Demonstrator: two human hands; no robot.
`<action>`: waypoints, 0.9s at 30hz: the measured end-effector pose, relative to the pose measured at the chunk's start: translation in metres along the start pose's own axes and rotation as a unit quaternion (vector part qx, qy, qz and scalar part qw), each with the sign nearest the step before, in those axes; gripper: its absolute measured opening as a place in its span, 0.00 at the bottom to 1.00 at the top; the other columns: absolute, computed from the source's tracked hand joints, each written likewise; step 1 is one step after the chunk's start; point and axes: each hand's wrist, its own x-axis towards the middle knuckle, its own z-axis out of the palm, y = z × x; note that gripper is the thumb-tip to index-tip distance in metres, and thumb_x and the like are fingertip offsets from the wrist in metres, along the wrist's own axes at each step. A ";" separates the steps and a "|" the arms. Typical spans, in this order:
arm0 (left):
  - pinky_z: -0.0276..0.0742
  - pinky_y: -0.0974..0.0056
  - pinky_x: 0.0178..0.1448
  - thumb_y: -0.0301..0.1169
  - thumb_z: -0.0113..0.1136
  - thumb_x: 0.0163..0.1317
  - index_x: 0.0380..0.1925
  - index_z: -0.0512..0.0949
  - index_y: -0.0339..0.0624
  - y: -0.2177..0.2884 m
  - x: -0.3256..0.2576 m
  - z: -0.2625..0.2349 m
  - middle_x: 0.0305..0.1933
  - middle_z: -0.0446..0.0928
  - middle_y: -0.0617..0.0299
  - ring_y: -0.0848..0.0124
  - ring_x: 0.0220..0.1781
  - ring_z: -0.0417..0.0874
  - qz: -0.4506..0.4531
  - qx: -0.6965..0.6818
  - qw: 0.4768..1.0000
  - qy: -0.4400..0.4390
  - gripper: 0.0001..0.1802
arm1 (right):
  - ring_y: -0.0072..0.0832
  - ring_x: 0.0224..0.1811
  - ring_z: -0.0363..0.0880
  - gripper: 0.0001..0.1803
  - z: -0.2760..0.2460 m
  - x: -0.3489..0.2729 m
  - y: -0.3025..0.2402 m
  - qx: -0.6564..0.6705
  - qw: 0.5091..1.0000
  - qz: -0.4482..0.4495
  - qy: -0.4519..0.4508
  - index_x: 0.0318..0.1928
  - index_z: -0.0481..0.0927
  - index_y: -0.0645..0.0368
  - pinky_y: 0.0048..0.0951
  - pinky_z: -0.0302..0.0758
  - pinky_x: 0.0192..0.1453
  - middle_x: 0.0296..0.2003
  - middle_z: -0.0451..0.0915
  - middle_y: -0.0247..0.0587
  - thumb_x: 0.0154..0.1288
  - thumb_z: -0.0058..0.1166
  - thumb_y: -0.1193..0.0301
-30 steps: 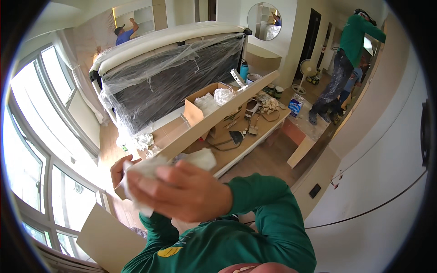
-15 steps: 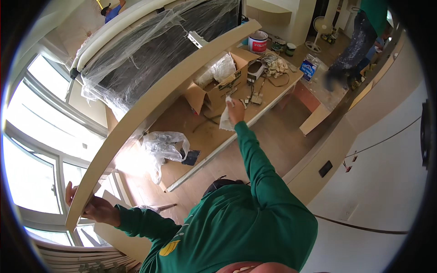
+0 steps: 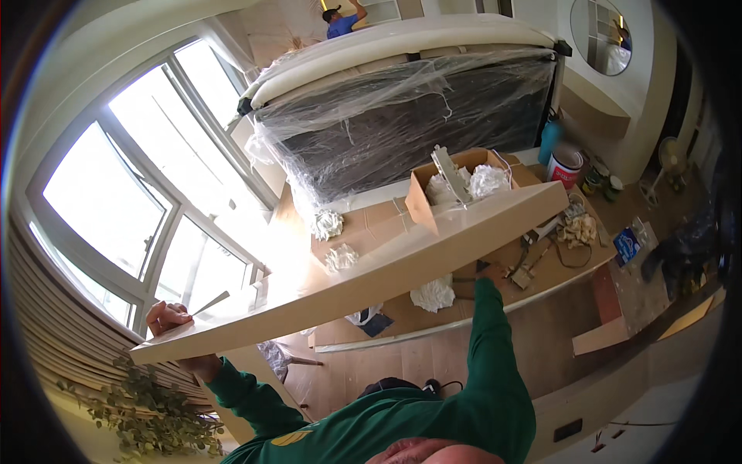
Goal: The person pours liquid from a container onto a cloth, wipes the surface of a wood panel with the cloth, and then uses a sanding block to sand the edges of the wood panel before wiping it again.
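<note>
My left hand (image 3: pixel 168 317) is closed round the left end of a long beige panel (image 3: pixel 371 288), fingers over the top face and the rest of the hand underneath. A thin, pointed strip (image 3: pixel 211 305) sticks up by those fingers; its kind is unclear. The panel slants up to the right, above a cardboard-covered worktable (image 3: pixel 402 330). My right arm reaches out beneath the panel, and most of my right hand (image 3: pixel 485 268) is hidden in shadow behind its edge. Crumpled white paper or cloth (image 3: pixel 433 295) lies left of that forearm. Brushes (image 3: pixel 522 274) lie to its right.
An open cardboard box (image 3: pixel 421 199) with white crumpled stuff stands behind the panel. A plastic-wrapped sofa-like piece (image 3: pixel 417 108) fills the back, where another person (image 3: pixel 340 25) works. Paint cans (image 3: pixel 566 166) stand back right. Windows (image 3: pixel 108 197) and a leafy plant (image 3: pixel 151 410) are at left.
My head view has swung left. The panel now lies flatter across the view. The white crumpled piece that was in my right hand now lies beside my forearm, and that hand has gone behind the panel.
</note>
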 end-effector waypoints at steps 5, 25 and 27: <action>0.63 0.63 0.51 0.43 0.64 0.65 0.59 0.73 0.37 0.001 -0.005 0.000 0.29 0.68 0.69 0.74 0.38 0.66 0.006 0.035 0.999 -0.003 0.28 | 0.49 0.76 0.66 0.45 -0.013 0.020 0.011 0.030 0.991 0.035 -0.123 0.76 0.66 0.53 0.52 0.66 0.78 0.73 0.69 0.53 0.66 0.65 0.45; 0.73 0.66 0.38 0.37 0.76 0.54 0.50 0.80 0.36 -0.037 -0.002 -0.001 0.29 0.80 0.59 0.72 0.30 0.78 0.030 -0.067 0.995 0.068 0.26 | 0.21 0.44 0.82 0.21 -0.417 -0.292 0.119 0.655 0.700 -0.216 0.188 0.58 0.80 0.63 0.26 0.79 0.49 0.46 0.84 0.37 0.73 0.65 0.63; 0.70 0.66 0.37 0.34 0.79 0.50 0.49 0.80 0.36 -0.041 -0.008 0.003 0.29 0.80 0.59 0.72 0.30 0.77 0.023 -0.075 0.996 0.034 0.27 | 0.20 0.43 0.83 0.22 -0.459 -0.336 0.124 0.628 0.708 -0.246 0.208 0.57 0.81 0.63 0.26 0.79 0.48 0.46 0.84 0.37 0.71 0.67 0.62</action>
